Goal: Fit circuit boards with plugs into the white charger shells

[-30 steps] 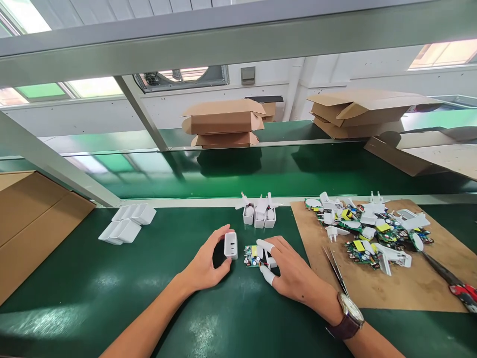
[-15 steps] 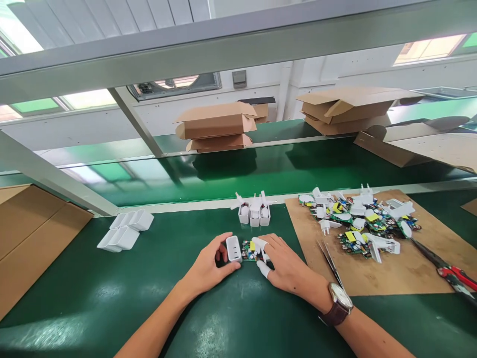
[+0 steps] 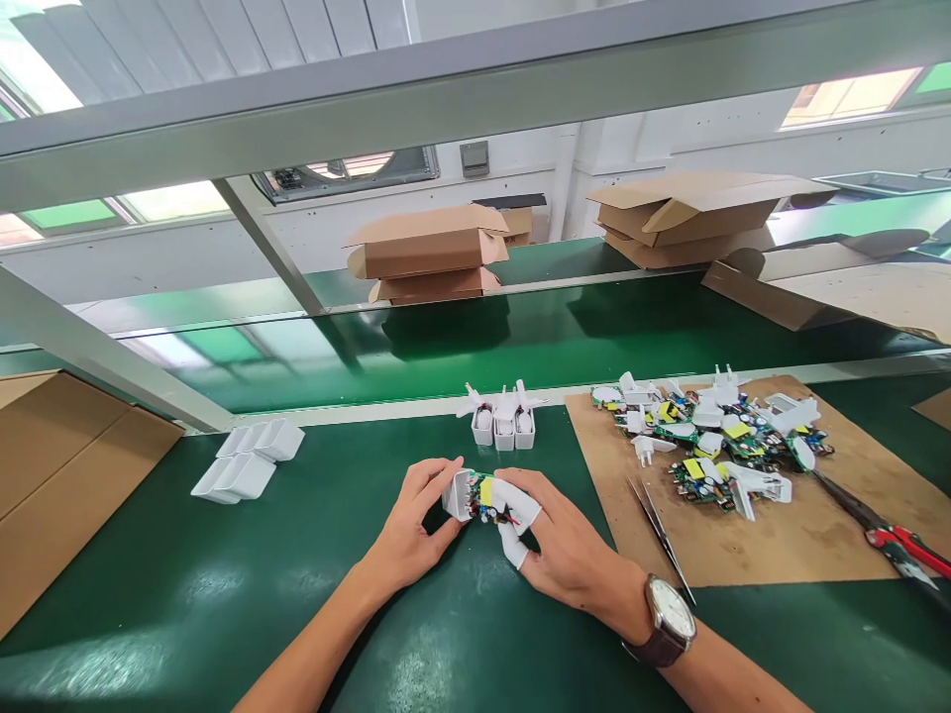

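My left hand (image 3: 420,515) is closed around a white charger housing (image 3: 456,495), its open end turned to the right. In my right hand (image 3: 554,530), thumb and fingers in white finger cots pinch a small circuit board (image 3: 486,495) with yellow and green parts. The board's left end is at the mouth of the housing; I cannot tell how deep it sits. Beyond my hands stand several white housings (image 3: 504,428) with plug pieces sticking out of their tops.
At the left lie several white housings (image 3: 249,458) beside a cardboard box (image 3: 74,475). To the right, a brown cardboard sheet (image 3: 713,555) bears piled circuit boards (image 3: 713,436), tweezers (image 3: 661,535) and red-handled pliers (image 3: 884,535). Folded cartons (image 3: 431,248) rest on the shelf behind.
The housing has turned so its open end faces the board. My right hand has closed on the board and tilted it against the housing's mouth.
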